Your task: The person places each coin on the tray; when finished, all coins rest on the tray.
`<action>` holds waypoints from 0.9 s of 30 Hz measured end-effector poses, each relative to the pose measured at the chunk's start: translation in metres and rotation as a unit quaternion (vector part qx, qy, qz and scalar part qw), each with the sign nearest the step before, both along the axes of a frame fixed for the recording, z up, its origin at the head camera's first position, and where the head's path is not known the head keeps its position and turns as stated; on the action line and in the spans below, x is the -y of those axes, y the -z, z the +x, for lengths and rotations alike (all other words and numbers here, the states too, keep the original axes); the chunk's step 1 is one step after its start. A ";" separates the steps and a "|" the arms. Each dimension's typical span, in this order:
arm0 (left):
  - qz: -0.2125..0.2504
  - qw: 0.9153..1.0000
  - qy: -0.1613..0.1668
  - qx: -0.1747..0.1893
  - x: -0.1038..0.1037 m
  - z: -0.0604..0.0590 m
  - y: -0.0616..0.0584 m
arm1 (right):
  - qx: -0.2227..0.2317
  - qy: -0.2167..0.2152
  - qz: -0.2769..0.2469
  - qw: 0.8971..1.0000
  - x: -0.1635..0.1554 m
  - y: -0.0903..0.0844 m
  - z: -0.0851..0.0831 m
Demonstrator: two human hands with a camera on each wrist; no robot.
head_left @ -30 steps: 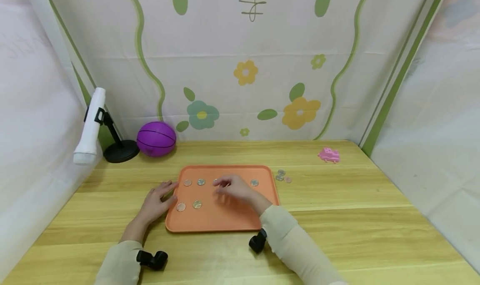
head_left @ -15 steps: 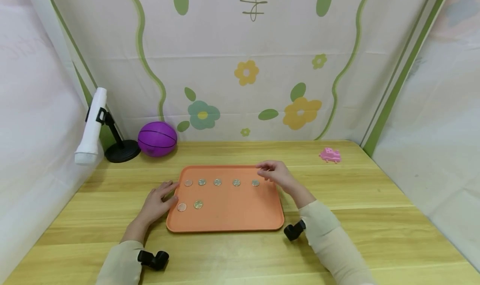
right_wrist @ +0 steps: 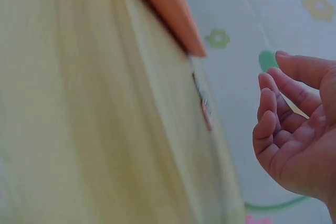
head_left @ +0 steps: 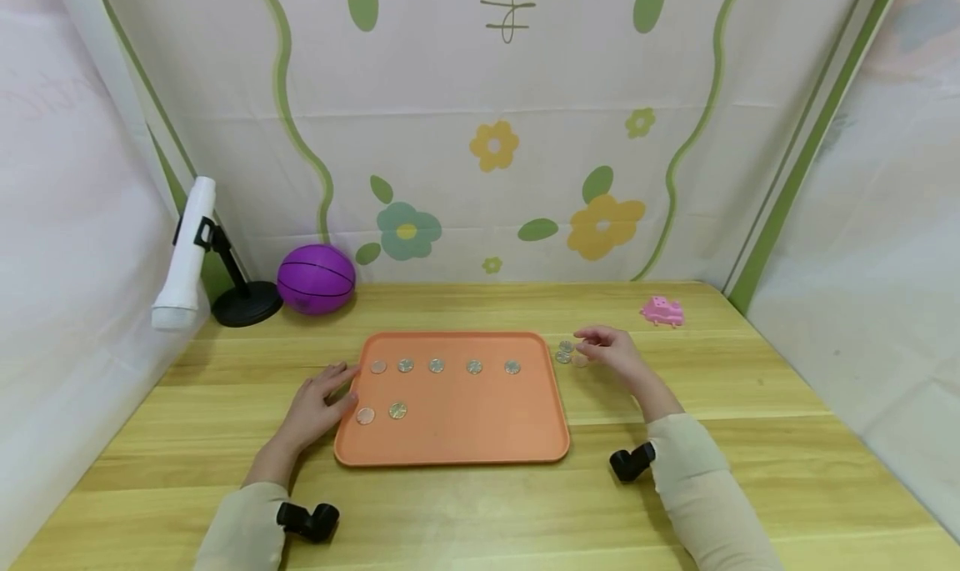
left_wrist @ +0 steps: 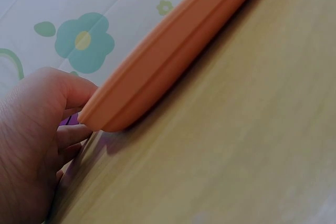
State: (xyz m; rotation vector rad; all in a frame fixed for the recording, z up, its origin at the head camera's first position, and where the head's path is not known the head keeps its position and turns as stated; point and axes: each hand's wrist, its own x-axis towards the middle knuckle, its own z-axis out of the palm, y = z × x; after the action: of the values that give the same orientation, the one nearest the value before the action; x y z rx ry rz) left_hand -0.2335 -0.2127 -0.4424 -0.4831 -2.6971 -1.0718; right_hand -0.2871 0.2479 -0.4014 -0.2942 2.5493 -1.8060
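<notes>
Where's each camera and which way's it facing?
Head: worn there, facing forward and down at the tray and coins; left hand, right hand and sleeves show.
Left wrist: worn there, facing the tray's side; left hand shows.
Right wrist: worn there, facing table and coins; right hand shows.
Both wrist views share the tray and floral backdrop.

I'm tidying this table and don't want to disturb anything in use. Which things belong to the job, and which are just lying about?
Apparently in use:
orange tray, left hand at its rim
seven coins on the tray
coins beside it, near the right hand

Apparently just lying about:
purple ball
white microphone on a black stand
pink toy
</notes>
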 end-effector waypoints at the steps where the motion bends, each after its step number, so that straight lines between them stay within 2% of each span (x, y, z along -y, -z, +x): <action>1: 0.000 1.000 0.000 0.000 0.000 0.000 0.000 | 0.006 0.007 0.000 1.000 -0.004 0.003 -0.001; 11: -0.003 1.000 -0.002 0.006 0.000 -0.001 0.001 | 0.057 0.034 0.004 0.998 -0.016 0.025 -0.007; 18: -0.002 1.000 -0.001 0.007 0.000 -0.001 0.001 | 0.038 0.060 0.059 0.996 -0.017 0.038 -0.011; 27: 0.001 1.000 0.001 0.008 0.000 0.000 -0.002 | 0.011 0.060 0.097 0.993 -0.011 0.038 -0.013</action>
State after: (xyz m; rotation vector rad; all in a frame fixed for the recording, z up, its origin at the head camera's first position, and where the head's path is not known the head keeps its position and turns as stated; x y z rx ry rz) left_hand -0.2332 -0.2127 -0.4409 -0.4799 -2.7089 -1.0832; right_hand -0.3000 0.2590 -0.4391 -0.1205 2.7547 -1.5665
